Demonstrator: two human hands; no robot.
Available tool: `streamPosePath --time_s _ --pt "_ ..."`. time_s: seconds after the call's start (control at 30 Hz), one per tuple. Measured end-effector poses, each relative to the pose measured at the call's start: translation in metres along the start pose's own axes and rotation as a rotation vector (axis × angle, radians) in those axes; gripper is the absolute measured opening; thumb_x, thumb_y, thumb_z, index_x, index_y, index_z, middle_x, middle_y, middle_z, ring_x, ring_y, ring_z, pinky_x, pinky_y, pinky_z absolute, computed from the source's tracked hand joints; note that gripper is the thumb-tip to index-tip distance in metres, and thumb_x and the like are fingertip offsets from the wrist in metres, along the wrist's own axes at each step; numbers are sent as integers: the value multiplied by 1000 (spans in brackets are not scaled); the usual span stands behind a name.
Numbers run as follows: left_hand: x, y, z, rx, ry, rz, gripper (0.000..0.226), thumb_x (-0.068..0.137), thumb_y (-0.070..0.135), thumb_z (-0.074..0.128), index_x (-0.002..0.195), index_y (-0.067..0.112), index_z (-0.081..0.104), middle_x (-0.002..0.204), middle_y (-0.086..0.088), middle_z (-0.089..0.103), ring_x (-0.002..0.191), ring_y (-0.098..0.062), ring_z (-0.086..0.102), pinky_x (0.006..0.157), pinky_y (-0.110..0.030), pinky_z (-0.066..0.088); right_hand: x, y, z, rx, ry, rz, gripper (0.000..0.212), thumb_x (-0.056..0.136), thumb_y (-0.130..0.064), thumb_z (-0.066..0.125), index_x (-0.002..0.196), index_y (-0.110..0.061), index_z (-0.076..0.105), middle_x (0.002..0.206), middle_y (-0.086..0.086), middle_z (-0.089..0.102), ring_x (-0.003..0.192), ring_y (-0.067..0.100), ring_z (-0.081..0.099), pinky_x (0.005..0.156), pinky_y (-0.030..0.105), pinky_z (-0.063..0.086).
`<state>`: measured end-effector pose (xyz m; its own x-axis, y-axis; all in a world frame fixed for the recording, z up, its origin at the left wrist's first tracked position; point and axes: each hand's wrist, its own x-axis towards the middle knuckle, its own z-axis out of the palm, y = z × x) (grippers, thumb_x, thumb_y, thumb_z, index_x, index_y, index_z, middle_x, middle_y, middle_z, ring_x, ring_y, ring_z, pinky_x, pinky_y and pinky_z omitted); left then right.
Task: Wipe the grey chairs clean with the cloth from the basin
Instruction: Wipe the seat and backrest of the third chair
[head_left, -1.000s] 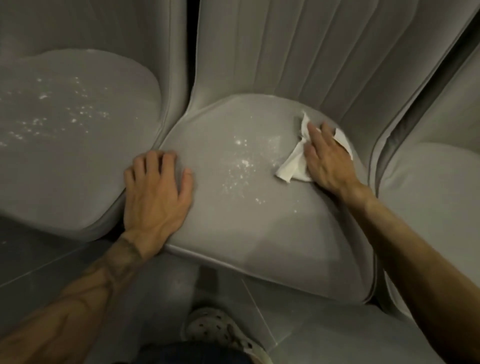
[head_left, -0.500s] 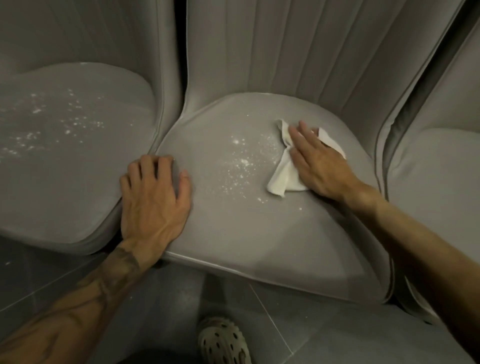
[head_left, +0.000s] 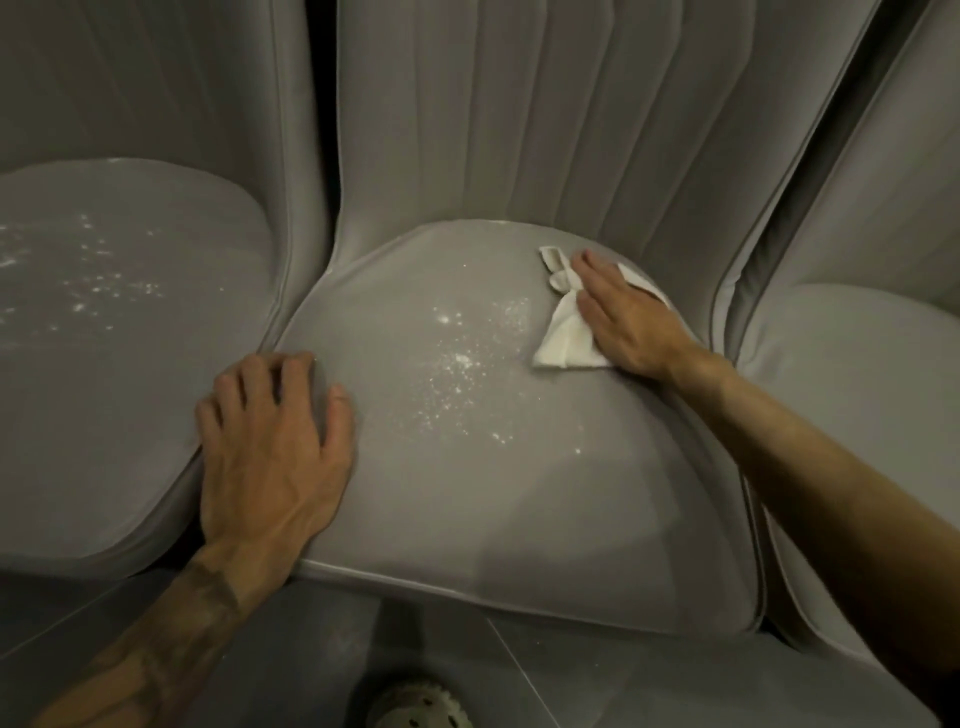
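Observation:
Three grey chairs stand side by side. The middle chair (head_left: 545, 499) has white powder specks (head_left: 457, 364) scattered over its seat. My right hand (head_left: 628, 317) lies flat with straight fingers on a white cloth (head_left: 563, 332), pressing it onto the back right part of that seat. My left hand (head_left: 270, 441) rests palm down on the seat's front left edge, fingers spread. The left chair (head_left: 104, 405) carries white specks (head_left: 83, 280) too. The right chair (head_left: 862, 374) shows only part of its seat.
Ribbed grey backrests (head_left: 519, 114) rise behind the seats. Dark grey floor tiles (head_left: 363, 649) lie below the seat fronts, and a perforated light shoe (head_left: 421, 706) shows at the bottom edge.
My right hand with the cloth slid left across the seat, then back toward the rear right. The left hand stayed on the seat's edge.

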<state>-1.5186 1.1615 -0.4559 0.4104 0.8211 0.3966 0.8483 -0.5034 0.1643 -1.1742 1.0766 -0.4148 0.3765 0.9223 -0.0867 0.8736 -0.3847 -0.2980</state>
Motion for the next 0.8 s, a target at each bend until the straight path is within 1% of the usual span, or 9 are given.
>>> streamPosePath --time_s 0.1,0.17,0.27,0.37,0.43,0.53,0.63,0.73,0.8 --pt "0 0 0 -14 -1 -2 40 101 38 38 121 7 54 114 -24 52 100 -39 46 81 -53 37 20 -24 1 31 27 74 54 113 -28 32 164 -14 20 173 8 13 160 26 17 129 32 14" --pt "0 0 0 -14 1 -4 41 101 38 38 122 7 54 114 -24 53 100 -40 46 81 -54 38 14 -46 13 33 -6 -45 55 113 -33 32 165 -19 18 174 3 12 159 25 21 128 32 16" --pt "-1 -1 1 -24 7 4 41 101 39 37 122 7 55 114 -23 52 100 -39 46 81 -54 38 -3 -32 16 -24 -62 -181 57 113 -38 28 166 -24 13 174 -2 9 161 21 13 128 28 9" --pt "0 -2 4 -12 35 17 39 101 38 37 119 8 54 112 -21 50 98 -38 44 78 -53 35 5 8 -6 -64 -33 -34 55 113 -27 32 165 -15 17 174 9 10 161 25 11 129 28 7" --pt "-1 -3 5 -3 45 12 38 100 38 39 118 9 54 111 -21 49 97 -38 43 78 -53 34 14 11 -10 -50 11 75 54 113 -23 33 164 -12 20 173 12 13 161 28 13 129 30 8" --pt "-1 -4 8 -11 52 14 40 99 39 39 121 9 54 112 -21 49 98 -38 43 78 -54 34 11 -20 9 1 14 11 53 113 -32 33 164 -23 22 173 3 16 160 26 16 129 32 12" --pt "-1 -6 10 -34 62 12 42 99 40 39 123 9 53 113 -21 48 100 -39 43 79 -54 34 -5 -4 12 -43 -50 -166 55 113 -38 30 165 -30 16 174 -3 13 159 16 13 126 25 7" --pt "-1 -5 9 -25 60 20 41 98 39 40 122 8 53 113 -22 48 99 -40 43 78 -55 33 -4 29 -13 -80 -43 -51 54 113 -26 33 164 -18 20 173 7 14 160 21 17 131 28 7" --pt "0 -5 8 -29 64 20 40 98 38 40 121 8 53 112 -23 48 98 -41 43 78 -55 33 -17 25 -12 -64 8 -3 53 113 -29 32 164 -19 22 173 7 16 159 22 21 130 27 9"
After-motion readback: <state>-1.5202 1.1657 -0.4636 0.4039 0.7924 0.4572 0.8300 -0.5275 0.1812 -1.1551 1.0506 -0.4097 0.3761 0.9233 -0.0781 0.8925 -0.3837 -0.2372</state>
